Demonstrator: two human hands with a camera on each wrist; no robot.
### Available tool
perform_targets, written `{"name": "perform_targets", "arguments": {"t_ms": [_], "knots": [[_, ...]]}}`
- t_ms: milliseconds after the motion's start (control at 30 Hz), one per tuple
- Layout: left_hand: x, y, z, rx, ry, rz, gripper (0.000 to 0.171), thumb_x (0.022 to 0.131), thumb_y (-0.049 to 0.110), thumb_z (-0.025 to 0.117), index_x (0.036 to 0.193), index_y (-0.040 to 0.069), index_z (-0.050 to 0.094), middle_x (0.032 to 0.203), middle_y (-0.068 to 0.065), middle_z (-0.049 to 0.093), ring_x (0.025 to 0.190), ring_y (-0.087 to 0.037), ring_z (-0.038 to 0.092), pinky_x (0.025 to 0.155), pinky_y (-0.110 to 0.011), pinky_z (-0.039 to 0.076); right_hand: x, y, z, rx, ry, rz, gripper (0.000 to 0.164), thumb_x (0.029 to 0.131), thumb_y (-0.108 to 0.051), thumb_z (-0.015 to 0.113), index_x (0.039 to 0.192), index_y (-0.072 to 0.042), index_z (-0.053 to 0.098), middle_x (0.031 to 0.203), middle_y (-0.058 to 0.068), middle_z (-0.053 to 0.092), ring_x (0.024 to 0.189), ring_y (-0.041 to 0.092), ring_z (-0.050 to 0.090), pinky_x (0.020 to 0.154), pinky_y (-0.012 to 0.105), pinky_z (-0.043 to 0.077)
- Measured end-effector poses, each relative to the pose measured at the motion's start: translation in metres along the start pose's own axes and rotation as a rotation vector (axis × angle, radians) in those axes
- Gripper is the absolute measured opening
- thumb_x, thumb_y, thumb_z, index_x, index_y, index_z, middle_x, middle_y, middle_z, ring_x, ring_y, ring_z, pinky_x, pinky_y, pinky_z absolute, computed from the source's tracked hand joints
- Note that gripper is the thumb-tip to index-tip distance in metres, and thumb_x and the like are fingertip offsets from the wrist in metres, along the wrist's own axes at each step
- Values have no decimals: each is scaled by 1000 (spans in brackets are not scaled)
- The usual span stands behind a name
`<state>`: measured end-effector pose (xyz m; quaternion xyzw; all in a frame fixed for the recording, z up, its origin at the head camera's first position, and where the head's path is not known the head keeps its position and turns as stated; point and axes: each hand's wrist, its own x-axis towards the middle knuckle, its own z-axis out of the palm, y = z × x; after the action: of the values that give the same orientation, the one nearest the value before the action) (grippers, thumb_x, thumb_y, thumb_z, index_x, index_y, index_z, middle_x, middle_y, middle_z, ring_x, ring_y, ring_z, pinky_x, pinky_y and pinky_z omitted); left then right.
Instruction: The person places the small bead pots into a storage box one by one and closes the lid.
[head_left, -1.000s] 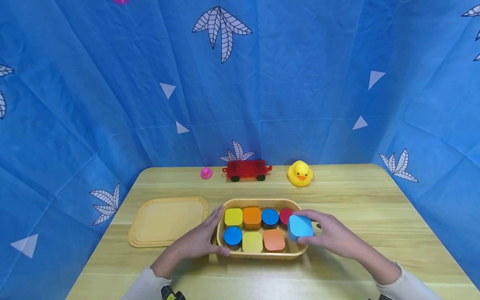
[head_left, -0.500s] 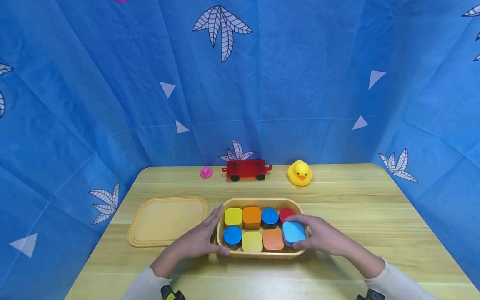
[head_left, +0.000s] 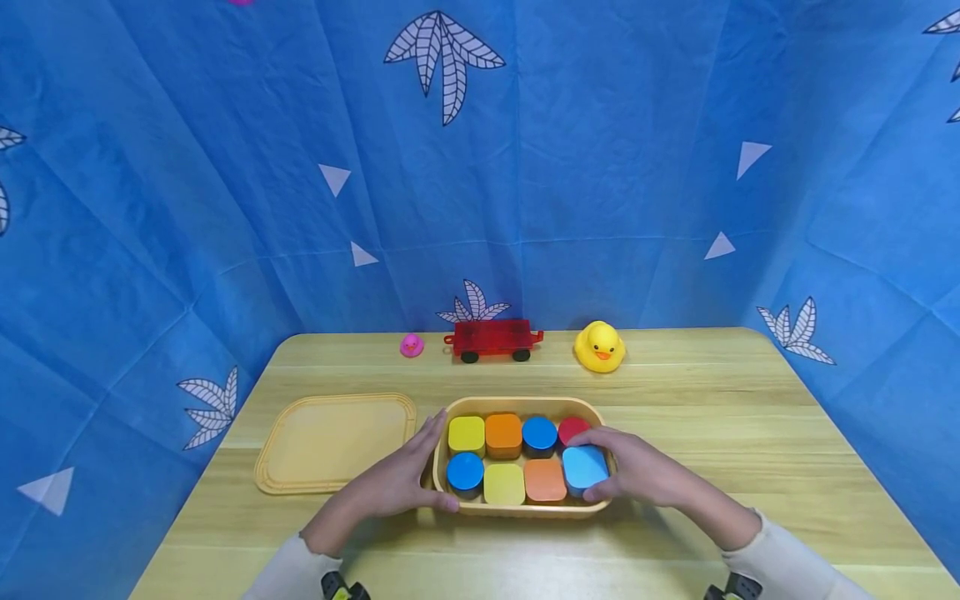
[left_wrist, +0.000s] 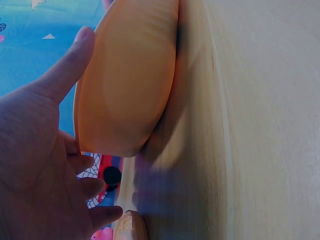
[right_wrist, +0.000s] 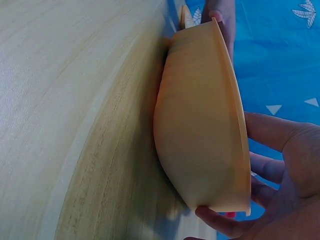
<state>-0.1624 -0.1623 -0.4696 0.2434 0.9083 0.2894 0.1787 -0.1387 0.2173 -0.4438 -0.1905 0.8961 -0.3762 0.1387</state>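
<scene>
A tan, oblong plastic box (head_left: 525, 511) stands in the middle of the table in the head view. In it sit two rows of square and round coloured blocks. My right hand (head_left: 641, 468) pinches a light blue rounded-square block (head_left: 584, 467) between thumb and fingers in the box's near right corner, beside an orange block (head_left: 545, 480). A red round block (head_left: 572, 428) is partly covered by those fingers. My left hand (head_left: 401, 475) touches the box's left end with spread, fairly straight thumb and fingers. The left wrist view shows its thumb along the box wall (left_wrist: 130, 80).
A flat tan lid (head_left: 337, 442) lies to the left of the box. Along the back edge stand a small pink duck (head_left: 412, 345), a red wheeled wagon (head_left: 492, 337) and a yellow duck (head_left: 600, 347). Blue cloth (head_left: 600, 167) hangs behind the wooden table.
My right hand has lowered the light blue block from above the box's right end, moving slightly left and nearer, into the near right corner. The left hand has stayed put.
</scene>
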Motion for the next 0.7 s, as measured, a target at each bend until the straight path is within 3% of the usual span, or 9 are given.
{"name": "perform_targets", "arguments": {"t_ms": [267,500,700], "knots": [[0,1,0,2,-1,1,127,79,68,77,167,24,-3,174,-3,-1,159,-34,12,121,-58,30,0,2,0,26,-2,-25,60,76,-19,93,128,-8,67,130,8,66,122,37,56,104,60,48],[-1,2,-1,-5,-3,-13,126,80,67,78,167,24,-2,175,-6,0,158,-35,14,120,-59,31,-2,0,1,37,12,-37,61,77,-17,92,131,-7,66,132,8,66,126,39,55,105,61,48],[-1,3,-1,9,-1,-17,126,79,68,77,167,22,-1,174,-7,1,159,-35,12,121,-59,30,-7,-6,-2,-43,84,-34,63,79,-22,90,135,-10,65,132,7,65,124,36,58,102,58,51]]}}
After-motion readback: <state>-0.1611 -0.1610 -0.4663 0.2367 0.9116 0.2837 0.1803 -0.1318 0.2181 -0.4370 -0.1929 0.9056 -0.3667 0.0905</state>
